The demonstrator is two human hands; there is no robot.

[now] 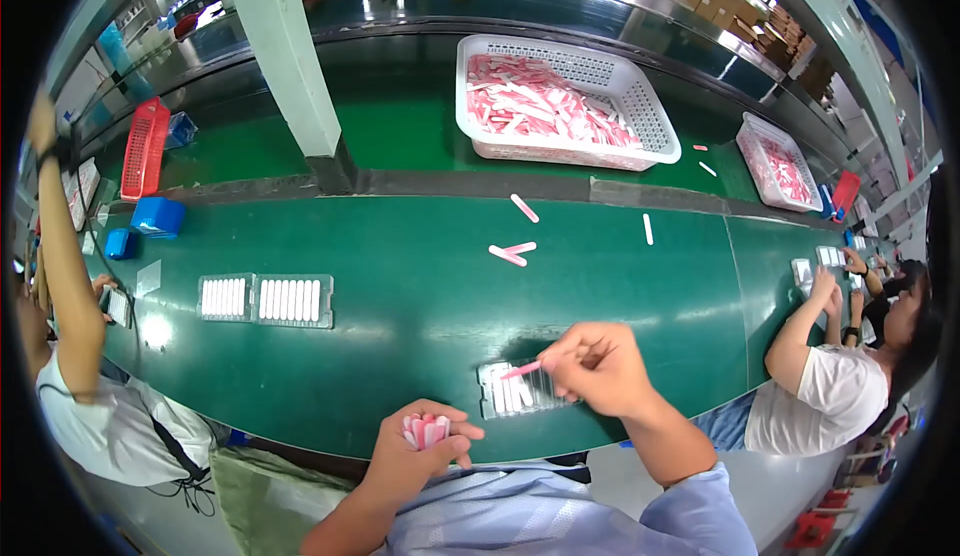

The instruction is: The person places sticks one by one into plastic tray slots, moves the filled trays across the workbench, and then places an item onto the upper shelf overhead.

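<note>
My left hand (405, 461) is curled around a bunch of small pink-and-white nail files (427, 430) near the table's front edge. Between the thumb and fingers of my right hand (605, 368) is a single pink nail file (521, 369). It points left and lies over a clear plastic tray (487, 404) on the green table. Several white nail files (512, 394) lie side by side in the tray's left part; my right fingers cover some of its right end. Farther left, two clear trays (330, 308) hold rows of white files.
Loose nail files (525, 208) lie scattered beyond my hands. A white basket (620, 158) heaped with files stands past a dark ledge (460, 185). Blue boxes (158, 218) and a red basket (146, 151) are at far left. Co-workers sit on both sides; a pale post (285, 56) rises behind.
</note>
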